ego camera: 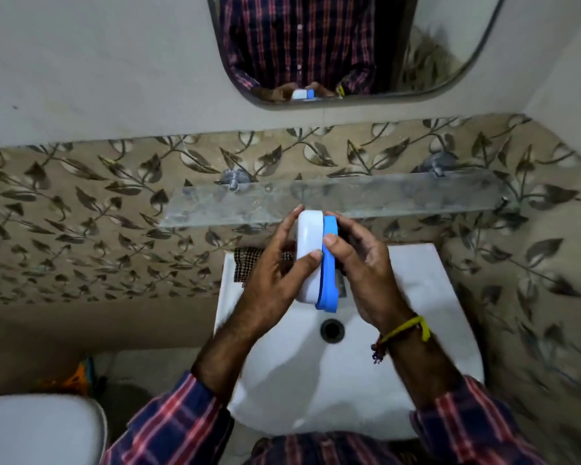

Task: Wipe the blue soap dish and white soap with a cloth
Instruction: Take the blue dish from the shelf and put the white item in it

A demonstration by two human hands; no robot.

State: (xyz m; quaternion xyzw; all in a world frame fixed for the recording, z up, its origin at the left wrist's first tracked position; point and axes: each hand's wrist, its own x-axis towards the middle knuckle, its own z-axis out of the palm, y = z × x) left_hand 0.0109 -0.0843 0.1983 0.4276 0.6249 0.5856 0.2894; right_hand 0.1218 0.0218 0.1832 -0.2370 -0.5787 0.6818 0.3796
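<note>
Above the white sink point(433, 297) I hold the white soap point(307, 243) and the blue soap dish point(328, 273) side by side, both tipped on edge. My left hand point(275, 273) grips the soap, thumb on its near side and fingers at its far end. My right hand point(366, 266) grips the dish, thumb on its blue rim and fingers curled behind it. A dark checked cloth point(245, 266) lies on the sink's back left rim, partly hidden by my left hand.
A glass shelf point(399, 196) runs along the leaf-patterned tile wall just beyond my hands. A mirror point(316, 45) hangs above it. The sink drain point(331, 330) lies below my hands. A white toilet lid point(37, 427) sits at the lower left.
</note>
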